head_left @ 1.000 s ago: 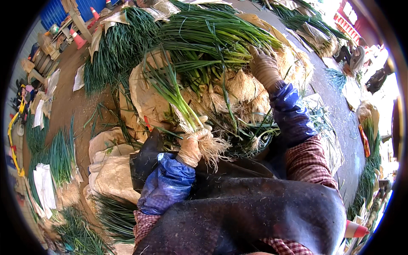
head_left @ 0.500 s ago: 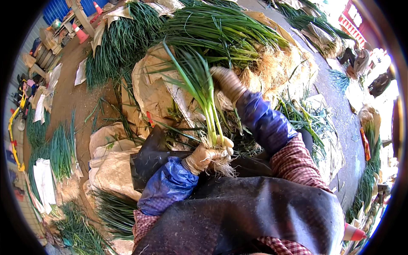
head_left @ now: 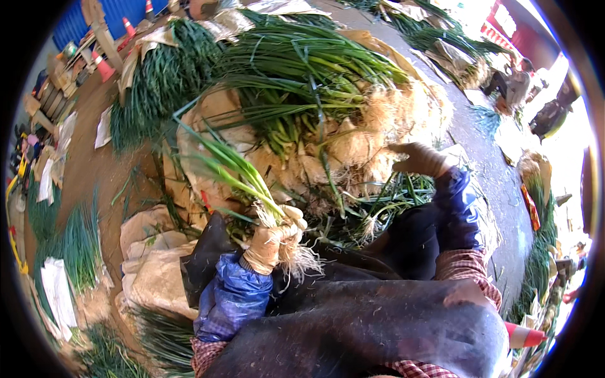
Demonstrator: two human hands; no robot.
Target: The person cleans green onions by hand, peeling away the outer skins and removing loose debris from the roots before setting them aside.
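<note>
Left hand [head_left: 271,242] grip pinching green onions [head_left: 254,183] by their roots [head_left: 299,259], right hand [head_left: 421,159] grip spread, near big onion pile [head_left: 315,66].

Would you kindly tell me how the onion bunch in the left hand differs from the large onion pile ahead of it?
The onion bunch has only a few stalks; the onion pile has a great many. The bunch is gripped in the left hand; the pile lies heaped. Both show green leaves, pale stems and stringy roots.
</note>
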